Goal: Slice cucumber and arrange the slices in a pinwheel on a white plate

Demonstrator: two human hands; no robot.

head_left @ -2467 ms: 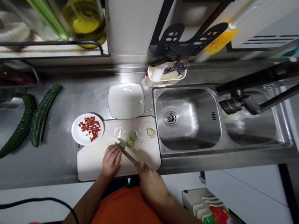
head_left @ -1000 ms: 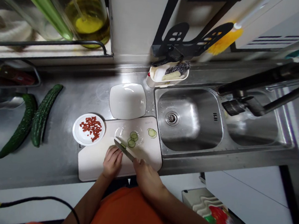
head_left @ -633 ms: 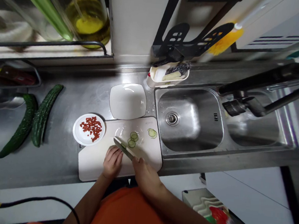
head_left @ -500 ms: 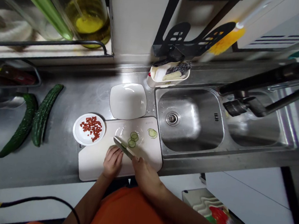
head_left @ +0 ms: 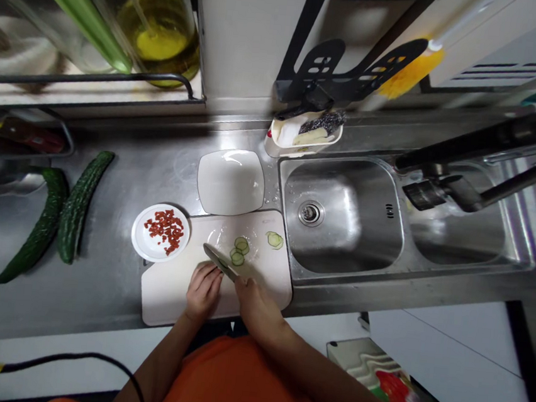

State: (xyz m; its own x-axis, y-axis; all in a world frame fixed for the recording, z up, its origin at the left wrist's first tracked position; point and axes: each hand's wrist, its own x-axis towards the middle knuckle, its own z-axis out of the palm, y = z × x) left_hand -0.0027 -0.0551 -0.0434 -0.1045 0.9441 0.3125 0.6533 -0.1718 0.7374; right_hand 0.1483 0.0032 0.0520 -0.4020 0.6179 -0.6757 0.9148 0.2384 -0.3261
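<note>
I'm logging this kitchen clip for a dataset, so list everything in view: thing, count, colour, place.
cutting board: one, white, front edge of the steel counter
cucumber slices: a few, pale green, on the board, one pair apart toward the sink
knife: one, dark blade, over the board
round plate: one, white, left of the board, holding chopped red pieces
square plate: one, white, behind the board
whole cucumbers: two, dark green, left on the counter
sink: one basin, steel, right of the board
faucet: one, dark, over the sink's right side
sponge tray: one, white, behind the sink
left hand: on the board beside the blade
right hand: gripping the knife handle
</note>
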